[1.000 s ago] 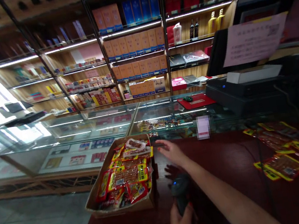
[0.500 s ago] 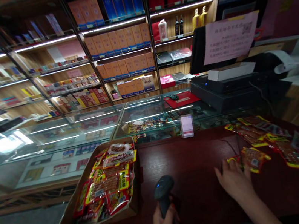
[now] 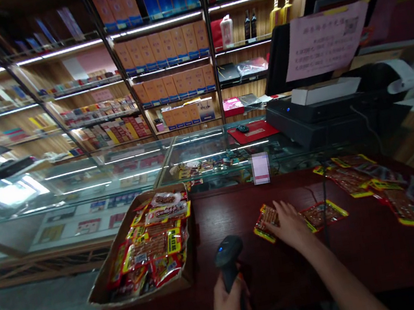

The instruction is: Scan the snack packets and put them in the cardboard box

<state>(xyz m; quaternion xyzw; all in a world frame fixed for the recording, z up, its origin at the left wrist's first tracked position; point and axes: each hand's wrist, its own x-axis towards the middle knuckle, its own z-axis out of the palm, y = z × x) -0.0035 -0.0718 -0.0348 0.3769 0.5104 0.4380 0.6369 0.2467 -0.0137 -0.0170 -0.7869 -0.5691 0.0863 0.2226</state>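
My left hand (image 3: 231,299) is wrapped around the handle of a black barcode scanner (image 3: 227,252), which stands upright with a small blue light showing on its head. My right hand (image 3: 288,226) has its thumb and fingers on a red and yellow snack packet (image 3: 266,219), which lies on or just above the dark wooden table; the hand covers its right part. Beneath the right wrist, a second snack packet (image 3: 326,213) of the same look lies flat. To the left, a cardboard box (image 3: 190,277) holds many similar packets.
More snack packets (image 3: 409,203) lie spread at the table's right. Behind the table (image 3: 220,211) runs a glass display counter (image 3: 144,160) with a mouse on a red mat (image 3: 254,132). A monitor (image 3: 279,63) and a black cash drawer (image 3: 305,122) stand at the back right.
My right hand has moved left with a snack packet, away from the packets on the right. My left hand still holds the scanner, almost in the same place. The view has shifted slightly.
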